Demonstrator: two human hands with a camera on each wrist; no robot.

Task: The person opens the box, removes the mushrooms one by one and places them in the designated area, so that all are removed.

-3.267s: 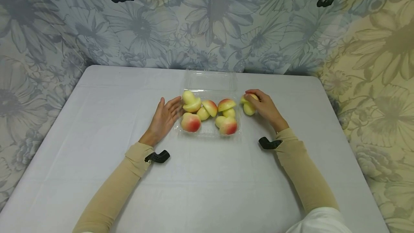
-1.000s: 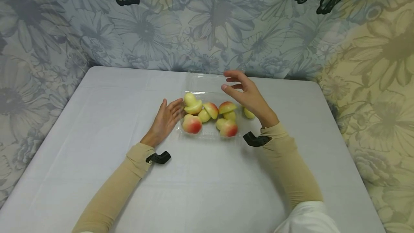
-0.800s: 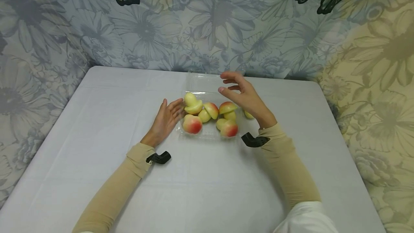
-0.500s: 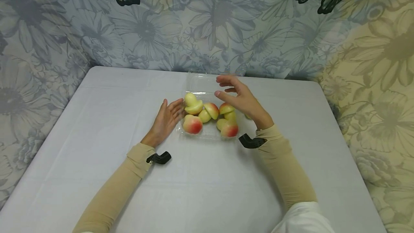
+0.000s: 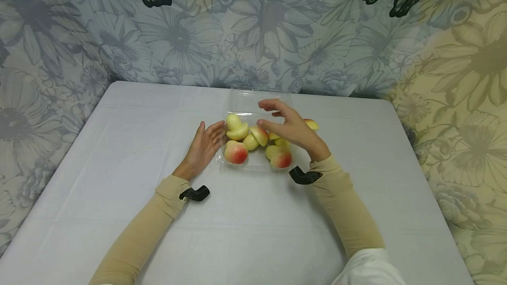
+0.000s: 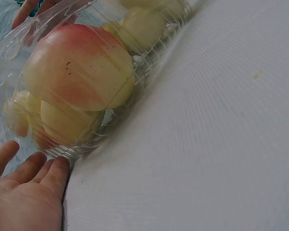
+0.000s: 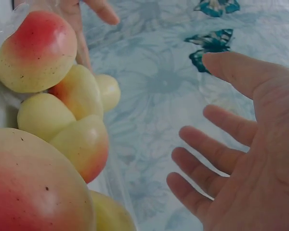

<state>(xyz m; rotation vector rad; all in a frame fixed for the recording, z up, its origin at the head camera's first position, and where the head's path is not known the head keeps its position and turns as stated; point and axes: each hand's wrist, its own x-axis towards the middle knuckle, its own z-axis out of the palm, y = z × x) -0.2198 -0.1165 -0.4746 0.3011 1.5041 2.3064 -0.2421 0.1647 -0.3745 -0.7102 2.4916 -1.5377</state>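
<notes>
Your left arm [image 5: 138, 232] is reaching forward and inward, and your left hand [image 5: 202, 146] has its palm turned partly upward, with the thumb [image 6: 4, 156] raised and the fingers [image 6: 53, 180] almost straight. Your right arm [image 5: 348, 214] reaches from the opposite side. Your right hand [image 5: 293, 127] is in the air, palm facing inward, its thumb well apart from four spread, relaxed fingers.
</notes>
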